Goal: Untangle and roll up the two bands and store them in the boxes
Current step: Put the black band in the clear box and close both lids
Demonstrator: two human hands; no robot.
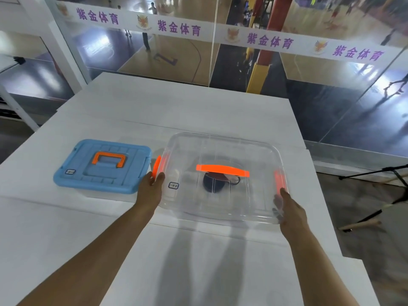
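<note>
While both hands grasp the clear box by its ends, the left hand curls round the left edge beside an orange latch and the right hand grips the right rim. Inside lies a dark rolled band under the orange handle. Just left stands the closed blue-lidded box. White table surface extends beyond both; a tripod stands off the right edge.

I see a white tabletop. Blue-lidded box sits toward its left edge; clear box just beside it, nearer the right edge.
</note>
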